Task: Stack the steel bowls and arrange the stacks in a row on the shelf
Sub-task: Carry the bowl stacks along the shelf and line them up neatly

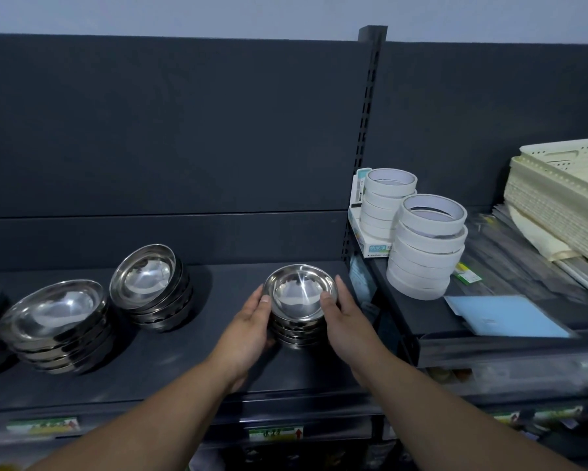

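The bowl stack (297, 297) stands on the shelf (184, 362), well right of a second stack (151, 287). The left hand (248, 322) and right hand (345, 317) clasp its sides, thumbs on the top rim.

Dim, bluish light; glare on bowls (301, 294); edges blurred, warped.

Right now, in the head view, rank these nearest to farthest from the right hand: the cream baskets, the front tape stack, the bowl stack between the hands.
1. The bowl stack between the hands: touching the right hand, on its left.
2. The front tape stack: neighbouring shelf, to the right.
3. The cream baskets: far right, at the back.
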{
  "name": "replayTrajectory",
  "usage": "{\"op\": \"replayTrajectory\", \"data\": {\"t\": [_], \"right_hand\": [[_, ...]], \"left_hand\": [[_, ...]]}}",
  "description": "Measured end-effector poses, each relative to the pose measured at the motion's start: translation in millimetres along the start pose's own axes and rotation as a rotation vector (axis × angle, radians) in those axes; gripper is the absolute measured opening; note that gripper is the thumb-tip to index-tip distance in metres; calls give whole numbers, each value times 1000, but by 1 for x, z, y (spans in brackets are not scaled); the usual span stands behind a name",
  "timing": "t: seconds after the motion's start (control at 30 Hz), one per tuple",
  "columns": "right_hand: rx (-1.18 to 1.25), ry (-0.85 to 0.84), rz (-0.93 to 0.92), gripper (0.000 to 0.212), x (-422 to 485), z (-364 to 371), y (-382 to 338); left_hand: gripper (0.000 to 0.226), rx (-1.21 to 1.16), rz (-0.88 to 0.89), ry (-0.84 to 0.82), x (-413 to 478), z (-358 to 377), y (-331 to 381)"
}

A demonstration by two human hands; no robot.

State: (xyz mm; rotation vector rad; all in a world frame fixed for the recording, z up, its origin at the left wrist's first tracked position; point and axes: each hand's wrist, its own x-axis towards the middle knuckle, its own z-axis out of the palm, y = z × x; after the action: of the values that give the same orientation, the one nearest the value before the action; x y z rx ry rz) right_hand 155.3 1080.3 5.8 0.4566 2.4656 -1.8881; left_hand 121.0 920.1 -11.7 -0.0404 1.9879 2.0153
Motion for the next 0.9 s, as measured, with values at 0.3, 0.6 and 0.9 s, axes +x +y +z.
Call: {"op": "replayTrajectory", "data": {"t": [0.3,0.6,0.9], "right_hand": [[-32,-5,-12,62,-5,0,-3],[-41,-3,-7,63,-7,0,-6],[-95,-22,-5,66,-6,-4,-7]], "left_hand": [[48,222,105,101,-9,7,13],[49,282,88,131,-7,9,16],[53,370,49,139,-1,7,19]]}}
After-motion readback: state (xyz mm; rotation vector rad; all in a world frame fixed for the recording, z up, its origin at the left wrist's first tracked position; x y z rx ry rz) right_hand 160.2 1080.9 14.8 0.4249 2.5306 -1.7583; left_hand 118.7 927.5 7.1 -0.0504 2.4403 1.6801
